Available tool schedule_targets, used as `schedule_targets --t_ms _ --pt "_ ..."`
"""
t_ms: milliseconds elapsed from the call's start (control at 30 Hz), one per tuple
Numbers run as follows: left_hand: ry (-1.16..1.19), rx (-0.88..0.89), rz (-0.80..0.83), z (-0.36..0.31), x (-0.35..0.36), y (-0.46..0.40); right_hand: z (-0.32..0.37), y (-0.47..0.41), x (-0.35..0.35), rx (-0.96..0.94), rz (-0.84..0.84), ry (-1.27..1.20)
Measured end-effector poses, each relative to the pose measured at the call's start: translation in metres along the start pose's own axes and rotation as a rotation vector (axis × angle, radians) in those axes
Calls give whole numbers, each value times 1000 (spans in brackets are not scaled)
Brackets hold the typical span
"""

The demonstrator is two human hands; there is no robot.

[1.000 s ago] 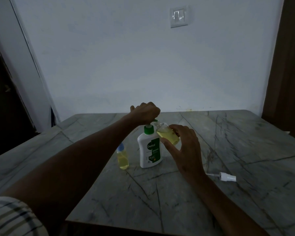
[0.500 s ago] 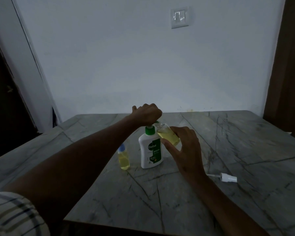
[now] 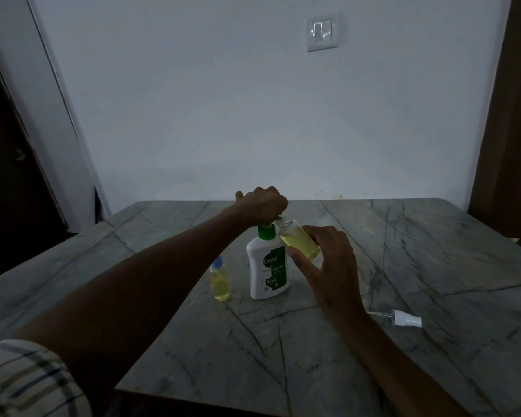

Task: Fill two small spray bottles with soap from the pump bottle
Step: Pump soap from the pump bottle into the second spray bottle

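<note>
Left hand (image 3: pixel 263 206) is fisted over the pump bottle (image 3: pixel 268 266) head, pressing down; grip closed on the pump top. Right hand (image 3: pixel 328 260) grips an open spray bottle (image 3: pixel 298 242), tilted, neck right at the nozzle, approx half full w/ yellow soap. Risks: neck slips off the nozzle & soap runs onto the table (image 3: pixel 433 266); a hard press could tip the pump bottle; overfill. 2nd spray bottle (image 3: pixel 220 278) stands capped just left; loose sprayer cap (image 3: pixel 406 319) lies well to the right.
</note>
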State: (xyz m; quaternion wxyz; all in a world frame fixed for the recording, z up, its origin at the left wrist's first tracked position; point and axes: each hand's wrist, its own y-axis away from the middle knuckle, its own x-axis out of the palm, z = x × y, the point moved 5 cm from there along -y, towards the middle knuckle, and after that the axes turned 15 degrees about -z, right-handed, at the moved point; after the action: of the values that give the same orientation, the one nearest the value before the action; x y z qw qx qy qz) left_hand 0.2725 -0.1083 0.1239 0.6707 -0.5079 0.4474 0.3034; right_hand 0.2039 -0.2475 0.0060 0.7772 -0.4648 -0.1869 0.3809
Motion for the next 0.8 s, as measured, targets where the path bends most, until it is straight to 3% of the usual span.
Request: schedule_targets --t_ms 533,800 --pt "-82 56 18 -4 -1 -1 0 -1 -2 -3 3 5" --pt "14 -3 -2 4 -6 -5 0 0 -3 11 5 5"
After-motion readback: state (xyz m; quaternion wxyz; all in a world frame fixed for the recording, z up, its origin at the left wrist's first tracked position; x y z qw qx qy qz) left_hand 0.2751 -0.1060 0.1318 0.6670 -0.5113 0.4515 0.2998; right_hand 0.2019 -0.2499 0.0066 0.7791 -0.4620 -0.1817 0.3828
